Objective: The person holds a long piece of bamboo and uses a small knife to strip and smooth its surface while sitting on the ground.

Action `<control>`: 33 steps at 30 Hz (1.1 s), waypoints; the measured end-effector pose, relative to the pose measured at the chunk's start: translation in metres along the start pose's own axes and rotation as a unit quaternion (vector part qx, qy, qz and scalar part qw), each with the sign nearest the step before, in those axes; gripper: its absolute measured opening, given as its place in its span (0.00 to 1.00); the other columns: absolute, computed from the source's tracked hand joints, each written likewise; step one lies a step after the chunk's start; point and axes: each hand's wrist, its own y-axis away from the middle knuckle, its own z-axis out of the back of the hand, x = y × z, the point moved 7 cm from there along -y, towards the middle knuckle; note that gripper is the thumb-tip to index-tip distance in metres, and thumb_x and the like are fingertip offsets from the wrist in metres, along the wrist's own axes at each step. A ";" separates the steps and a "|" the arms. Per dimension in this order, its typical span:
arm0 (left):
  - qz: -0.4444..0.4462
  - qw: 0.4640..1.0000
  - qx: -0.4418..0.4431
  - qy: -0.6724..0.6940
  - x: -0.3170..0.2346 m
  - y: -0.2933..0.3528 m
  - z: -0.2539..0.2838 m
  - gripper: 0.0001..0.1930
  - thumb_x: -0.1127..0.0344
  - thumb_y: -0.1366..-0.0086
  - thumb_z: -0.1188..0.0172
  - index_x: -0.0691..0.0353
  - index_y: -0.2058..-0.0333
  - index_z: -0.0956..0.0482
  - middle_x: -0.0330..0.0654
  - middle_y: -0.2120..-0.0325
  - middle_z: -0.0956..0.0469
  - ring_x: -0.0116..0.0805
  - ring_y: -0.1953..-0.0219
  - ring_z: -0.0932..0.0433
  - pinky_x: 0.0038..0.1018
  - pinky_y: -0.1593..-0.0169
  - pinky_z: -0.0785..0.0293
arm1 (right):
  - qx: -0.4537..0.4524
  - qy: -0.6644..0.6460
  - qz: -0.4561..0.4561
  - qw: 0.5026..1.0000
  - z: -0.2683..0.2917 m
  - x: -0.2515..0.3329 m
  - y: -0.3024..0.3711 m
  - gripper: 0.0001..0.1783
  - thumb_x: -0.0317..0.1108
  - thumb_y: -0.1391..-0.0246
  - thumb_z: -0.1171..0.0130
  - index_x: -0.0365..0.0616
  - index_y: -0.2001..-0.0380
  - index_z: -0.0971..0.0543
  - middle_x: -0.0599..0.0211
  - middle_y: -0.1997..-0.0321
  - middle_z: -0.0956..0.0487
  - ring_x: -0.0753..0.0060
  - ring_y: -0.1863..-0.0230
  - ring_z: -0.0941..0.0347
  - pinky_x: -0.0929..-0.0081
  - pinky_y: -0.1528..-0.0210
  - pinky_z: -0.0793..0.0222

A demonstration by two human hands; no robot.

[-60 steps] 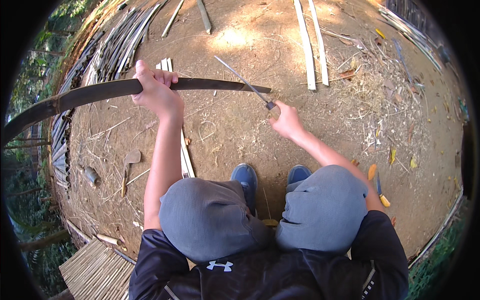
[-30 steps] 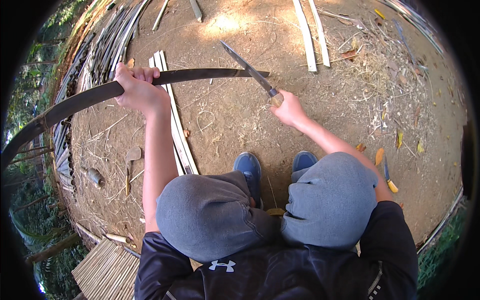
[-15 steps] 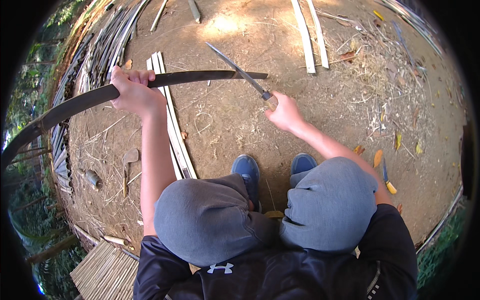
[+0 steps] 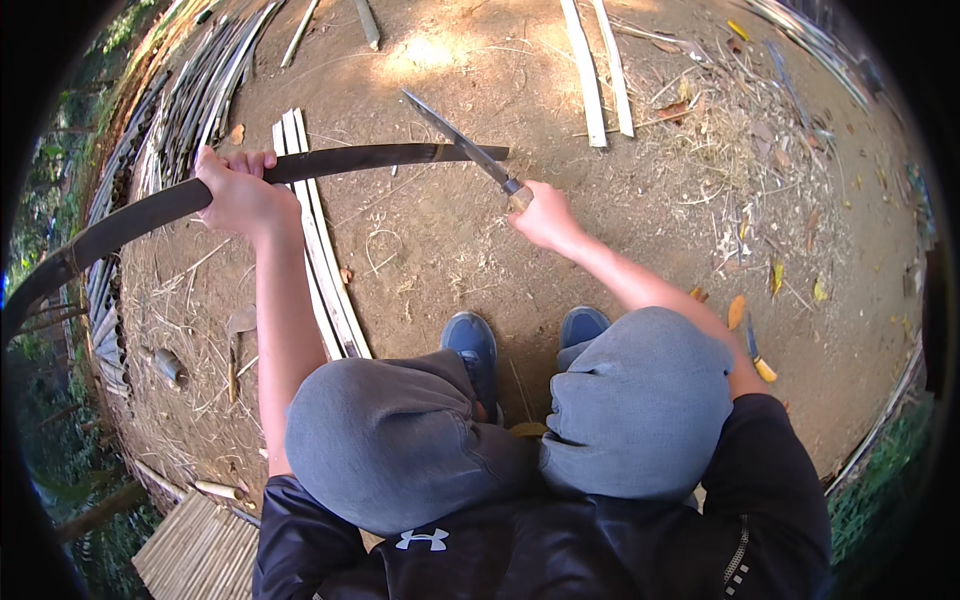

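My left hand (image 4: 245, 198) is closed around a long, dark split bamboo strip (image 4: 350, 160). The strip runs from the far left edge to mid-frame and looks curved in this wide view. In my right hand (image 4: 548, 215) is a knife (image 4: 455, 135) with a long grey blade and a wooden handle, gripped by the handle. Its blade slants up and left, crossing the strip near the right end; whether the edge touches cannot be told. Both forearms reach forward past my knees.
Pale split strips (image 4: 315, 235) lie left of my feet, and two more (image 4: 585, 75) farther off. A bundle of poles (image 4: 200, 95) is at far left. A hatchet-like tool (image 4: 235, 365) and a dark cylinder (image 4: 168, 366) lie at left. A yellow-handled knife (image 4: 762, 366) rests at right.
The whole view has shifted slightly, so ground and hands appear farther left. Both hands keep their holds, and the blade still crosses the strip near its right end.
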 end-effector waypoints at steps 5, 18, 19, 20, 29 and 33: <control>-0.003 1.000 -0.010 0.014 0.005 -0.013 0.010 0.11 0.69 0.32 0.47 0.57 0.73 0.37 0.32 0.86 0.41 0.24 0.84 0.41 0.29 0.79 0.38 | 0.017 0.034 0.004 0.999 0.013 0.039 0.006 0.13 0.32 0.52 0.35 0.38 0.63 0.24 0.55 0.70 0.18 0.58 0.66 0.18 0.61 0.65 0.24; -0.014 0.998 0.034 0.049 0.001 -0.007 0.003 0.15 0.68 0.33 0.43 0.59 0.77 0.37 0.36 0.86 0.38 0.26 0.85 0.39 0.30 0.79 0.34 | -0.012 0.033 0.019 0.999 0.016 0.023 0.004 0.14 0.32 0.56 0.33 0.39 0.65 0.23 0.59 0.73 0.20 0.62 0.70 0.22 0.63 0.65 0.27; -0.011 0.998 0.038 0.041 0.002 -0.007 0.003 0.15 0.68 0.32 0.43 0.58 0.76 0.38 0.35 0.86 0.39 0.26 0.84 0.39 0.30 0.78 0.35 | 0.000 0.040 0.012 0.999 0.018 0.023 0.000 0.16 0.32 0.56 0.32 0.39 0.64 0.22 0.58 0.73 0.20 0.62 0.70 0.21 0.63 0.64 0.27; -0.008 0.999 0.043 0.033 0.003 -0.008 0.003 0.15 0.68 0.32 0.43 0.58 0.76 0.38 0.34 0.85 0.40 0.26 0.83 0.40 0.30 0.77 0.36 | 0.012 0.047 0.005 0.999 0.019 0.023 -0.003 0.17 0.33 0.56 0.32 0.38 0.63 0.22 0.57 0.72 0.19 0.61 0.70 0.21 0.63 0.64 0.27; 0.011 1.000 0.014 0.020 0.005 -0.008 -0.004 0.18 0.65 0.30 0.43 0.52 0.80 0.38 0.29 0.88 0.41 0.21 0.89 0.40 0.25 0.84 0.39 | 0.003 0.028 -0.032 0.999 0.020 -0.013 -0.012 0.12 0.31 0.56 0.32 0.39 0.73 0.26 0.63 0.77 0.23 0.66 0.74 0.24 0.65 0.67 0.30; -0.007 0.999 0.018 0.026 0.000 -0.005 -0.007 0.19 0.64 0.30 0.42 0.52 0.80 0.38 0.29 0.89 0.41 0.21 0.89 0.40 0.25 0.84 0.38 | 0.012 -0.034 0.010 0.999 0.014 -0.013 -0.003 0.11 0.29 0.55 0.34 0.39 0.75 0.28 0.65 0.80 0.24 0.70 0.77 0.26 0.67 0.72 0.31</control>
